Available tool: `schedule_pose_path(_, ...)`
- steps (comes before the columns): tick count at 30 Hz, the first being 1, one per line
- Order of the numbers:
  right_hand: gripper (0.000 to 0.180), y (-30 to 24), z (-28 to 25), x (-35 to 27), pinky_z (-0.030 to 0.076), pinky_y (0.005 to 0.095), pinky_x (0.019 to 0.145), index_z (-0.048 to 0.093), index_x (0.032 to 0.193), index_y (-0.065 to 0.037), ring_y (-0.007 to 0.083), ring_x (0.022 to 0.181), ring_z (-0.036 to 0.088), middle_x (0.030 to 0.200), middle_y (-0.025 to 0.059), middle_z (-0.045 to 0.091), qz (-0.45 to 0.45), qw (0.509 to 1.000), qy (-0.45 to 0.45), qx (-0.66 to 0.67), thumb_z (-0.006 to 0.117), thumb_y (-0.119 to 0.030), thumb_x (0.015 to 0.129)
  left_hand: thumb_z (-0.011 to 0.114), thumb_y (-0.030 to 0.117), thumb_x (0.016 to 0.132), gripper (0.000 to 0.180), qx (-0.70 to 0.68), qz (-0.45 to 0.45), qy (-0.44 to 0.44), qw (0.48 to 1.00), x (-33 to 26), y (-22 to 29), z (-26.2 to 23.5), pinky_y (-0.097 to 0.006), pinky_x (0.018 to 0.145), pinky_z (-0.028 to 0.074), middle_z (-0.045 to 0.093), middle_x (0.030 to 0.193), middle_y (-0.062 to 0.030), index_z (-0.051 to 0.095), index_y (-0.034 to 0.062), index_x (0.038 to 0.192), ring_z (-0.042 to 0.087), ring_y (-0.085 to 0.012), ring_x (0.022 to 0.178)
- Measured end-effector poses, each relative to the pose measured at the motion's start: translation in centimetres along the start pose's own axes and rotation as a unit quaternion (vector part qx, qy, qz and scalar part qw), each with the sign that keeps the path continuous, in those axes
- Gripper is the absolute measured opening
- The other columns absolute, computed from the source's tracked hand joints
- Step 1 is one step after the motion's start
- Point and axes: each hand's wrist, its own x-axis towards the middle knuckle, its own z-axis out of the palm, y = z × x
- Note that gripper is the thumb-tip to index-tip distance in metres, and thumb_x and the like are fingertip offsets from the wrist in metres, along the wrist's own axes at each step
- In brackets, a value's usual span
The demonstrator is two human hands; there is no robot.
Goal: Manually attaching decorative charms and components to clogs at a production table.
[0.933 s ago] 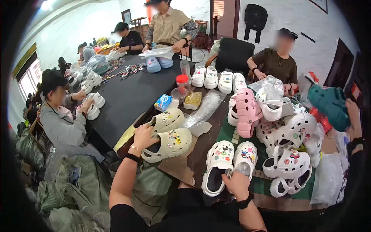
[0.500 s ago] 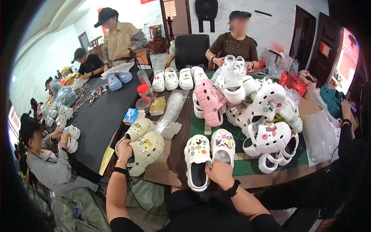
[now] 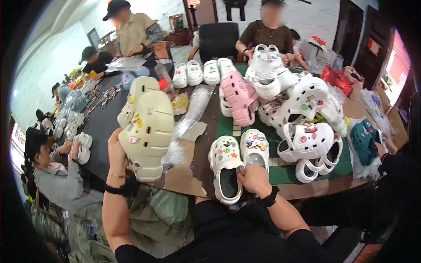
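My left hand [image 3: 116,151] grips a pair of beige clogs [image 3: 151,131] by one side, lifted and tilted with the soles partly showing. Colourful charms dot their uppers. In front of me stand two white clogs, the left one [image 3: 226,153] with its dark insole showing, the right one [image 3: 255,144] with clear plastic in its opening. My right hand [image 3: 255,179] is closed at the opening of the right white clog, its thumb by the left one's edge; the fingertips are hidden inside.
White clogs with charms [image 3: 307,94] are heaped at the right, beside a pink clog [image 3: 237,94]. Clear plastic wrap [image 3: 193,114] and torn cardboard [image 3: 182,168] lie on the table. Co-workers sit and stand around; at the right, another person's hand is near a teal clog [image 3: 365,140].
My left hand has lifted the beige clogs off the table and tipped them upright. My right hand stays at the white clogs. The teal clog at the right has come nearer.
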Motion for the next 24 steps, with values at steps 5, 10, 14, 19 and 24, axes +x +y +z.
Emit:
schedule_pose_path(5, 0.043, 2.3, -3.9, -0.1, 0.049, 0.0480, 0.059, 0.066, 0.062, 0.000, 0.0406, 0.060, 0.061, 0.061, 0.0224, 0.060, -0.005, 0.996, 0.027, 0.080, 0.057, -0.038, 0.078, 0.050, 0.006, 0.092, 0.023, -0.173, -0.102, -0.064, 0.978, -3.1, 3.0, 5.2, -0.030, 0.069, 0.056, 0.067, 0.096, -0.0108, 0.060, -0.0054, 0.110, 0.067, -0.0178, 0.079)
schedule_pose_path(10, 0.048, 4.0, -12.7, -3.2, 0.044, 0.0449, 0.050, 0.058, 0.055, 0.001, 0.0384, 0.051, 0.057, 0.052, 0.0210, 0.053, -0.064, 0.974, 0.139, 0.169, 0.062, -0.041, 0.078, 0.048, 0.005, 0.091, 0.024, -0.171, -0.122, -0.156, 0.965, -5.4, 1.3, 10.4, -0.031, 0.070, 0.056, 0.068, 0.096, -0.0106, 0.062, -0.0057, 0.108, 0.067, -0.0176, 0.081)
schedule_pose_path(14, 0.026, 7.9, -18.5, -5.3, 0.048, 0.0405, 0.054, 0.067, 0.080, -0.002, 0.0347, 0.057, 0.062, 0.063, 0.0179, 0.062, -0.090, 0.942, 0.283, 0.154, 0.065, -0.027, 0.075, 0.050, 0.000, 0.088, 0.020, 0.029, -0.101, -0.148, 0.983, -5.2, -4.3, 12.8, -0.027, 0.065, 0.052, 0.069, 0.082, -0.0074, 0.068, -0.0050, 0.094, 0.064, -0.0134, 0.070)
schedule_pose_path(19, 0.023, 14.4, -25.9, -8.1, 0.048, 0.0294, 0.059, 0.066, 0.089, 0.005, 0.0090, 0.066, 0.059, 0.070, 0.0099, 0.066, -0.045, 0.877, 0.423, 0.222, 0.061, -0.014, 0.078, 0.055, 0.002, 0.080, 0.012, 0.152, -0.034, -0.169, 0.973, -5.5, -10.7, 15.1, -0.026, 0.056, 0.043, 0.064, 0.070, -0.0063, 0.065, -0.0035, 0.084, 0.055, -0.0124, 0.061)
schedule_pose_path(24, 0.036, 26.2, -27.5, -10.5, 0.036, 0.0359, 0.045, 0.056, 0.067, 0.009, 0.0141, 0.045, 0.046, 0.048, 0.0125, 0.045, 0.158, 0.882, 0.425, 0.128, 0.060, -0.025, 0.079, 0.055, 0.002, 0.076, 0.014, 0.224, 0.006, -0.169, 0.960, -6.2, -13.1, 17.3, -0.030, 0.057, 0.043, 0.062, 0.068, -0.0108, 0.064, -0.0037, 0.085, 0.055, -0.0160, 0.060)
